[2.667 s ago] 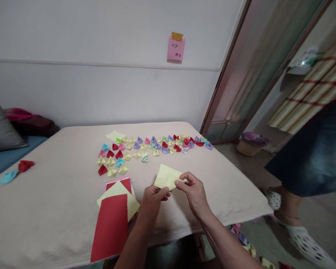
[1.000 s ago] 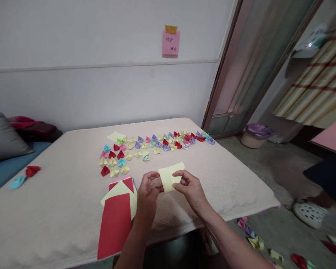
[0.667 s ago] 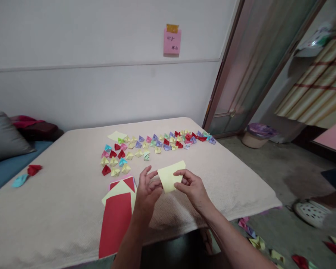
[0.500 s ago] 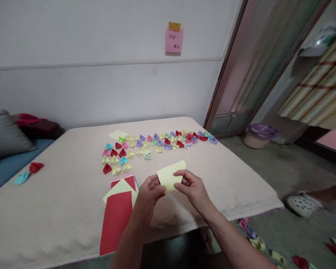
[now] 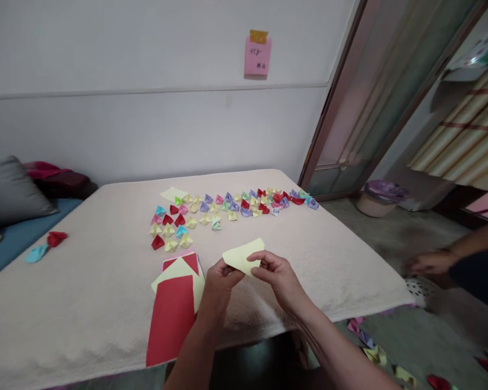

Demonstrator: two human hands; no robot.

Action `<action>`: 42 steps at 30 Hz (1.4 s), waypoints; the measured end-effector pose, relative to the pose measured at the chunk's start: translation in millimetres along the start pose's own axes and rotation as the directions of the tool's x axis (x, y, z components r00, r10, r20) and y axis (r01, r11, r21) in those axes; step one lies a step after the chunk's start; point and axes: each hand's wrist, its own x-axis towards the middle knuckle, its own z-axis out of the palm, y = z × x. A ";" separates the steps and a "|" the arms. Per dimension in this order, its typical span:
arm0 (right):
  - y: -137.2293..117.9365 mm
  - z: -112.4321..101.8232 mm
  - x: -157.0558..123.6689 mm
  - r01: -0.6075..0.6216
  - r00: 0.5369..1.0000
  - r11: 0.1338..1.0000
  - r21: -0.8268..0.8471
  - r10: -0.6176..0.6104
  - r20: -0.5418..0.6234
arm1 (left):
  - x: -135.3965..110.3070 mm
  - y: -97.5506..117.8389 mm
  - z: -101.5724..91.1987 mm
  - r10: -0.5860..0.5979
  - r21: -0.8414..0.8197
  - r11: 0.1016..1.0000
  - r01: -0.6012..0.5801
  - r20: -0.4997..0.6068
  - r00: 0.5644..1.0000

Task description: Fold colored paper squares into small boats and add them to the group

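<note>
A folded sheet of pale yellow paper [image 5: 241, 257] is held just above the table's front part, between both my hands. My left hand [image 5: 220, 279] pinches its lower left corner, thumb in front. On the right edge, the thumb and fingers of my right hand [image 5: 275, 269] grip it. Left of my hands lies a stack of coloured paper, with a red sheet [image 5: 173, 314] on top and a pale yellow sheet [image 5: 179, 271] partly under it. Beyond, several small folded paper boats [image 5: 186, 240] in many colours stand in rows.
A cloth-covered table [image 5: 97, 303] fills the middle. At its left lie a red folded paper [image 5: 57, 239] and a blue one [image 5: 37, 253]. Another person's arm [image 5: 467, 246] reaches in at right. Several folded papers [image 5: 374, 355] lie on the floor, and a lined bin [image 5: 380, 197] stands behind.
The yellow paper has tilted and now shows a narrower shape, shifted slightly left in my hands. Another person's arm and dark clothing have come into view at the right, over the white shoe.
</note>
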 end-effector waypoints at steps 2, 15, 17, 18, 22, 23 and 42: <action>0.0 2.8 -0.4 -0.008 1.000 1.000 -0.015 0.008 -0.009 | 0.8 -1.0 -1.4 -0.004 0.042 0.999 0.006 -0.040 0.999; 13.8 5.2 -1.2 0.141 0.987 0.985 -0.104 -0.147 -0.057 | -2.8 -3.7 -0.5 -0.100 -0.004 0.995 0.100 -0.057 0.993; 10.4 8.6 -2.4 0.112 0.993 0.994 -0.013 -0.113 -0.040 | -2.1 -5.2 -1.7 -0.096 0.017 0.995 0.099 -0.110 0.989; 8.1 10.0 -2.8 0.086 0.996 0.995 0.055 -0.084 -0.030 | -1.7 -5.7 -2.4 -0.092 0.021 0.995 0.095 -0.127 0.988; -2.0 11.6 -2.9 -0.032 0.999 0.968 0.248 0.035 -0.008 | -1.4 -5.4 -3.0 -0.084 0.045 0.995 0.089 -0.101 0.991; -4.1 11.2 -2.7 -0.054 0.998 0.964 0.262 0.059 -0.013 | -1.6 -5.1 -2.7 -0.084 0.057 0.994 0.089 -0.088 0.993; -5.1 -6.1 1.7 -0.014 0.995 0.998 0.068 0.020 -0.094 | -1.0 6.2 -7.3 -0.026 0.213 0.976 0.036 -0.052 0.998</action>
